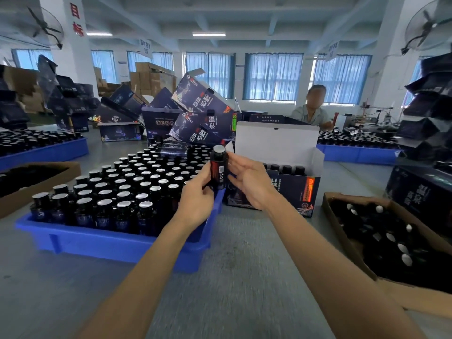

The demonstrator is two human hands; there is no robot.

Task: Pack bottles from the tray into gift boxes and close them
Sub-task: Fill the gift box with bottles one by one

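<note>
Bottle (218, 168) upright in left fingers (204, 174), right fingers (238, 165) beside.

You are working in a factory packing hall. Evidence noted: blue trays (73, 238) filled with capped dark bottles (124, 189) on long grey tables (244, 253), heaps of printed gift boxes (203, 99), brown cartons (146, 79) stacked by curtained windows (271, 77), wall-mounted fans (430, 25), and another worker (310, 113) seated opposite you.
</note>
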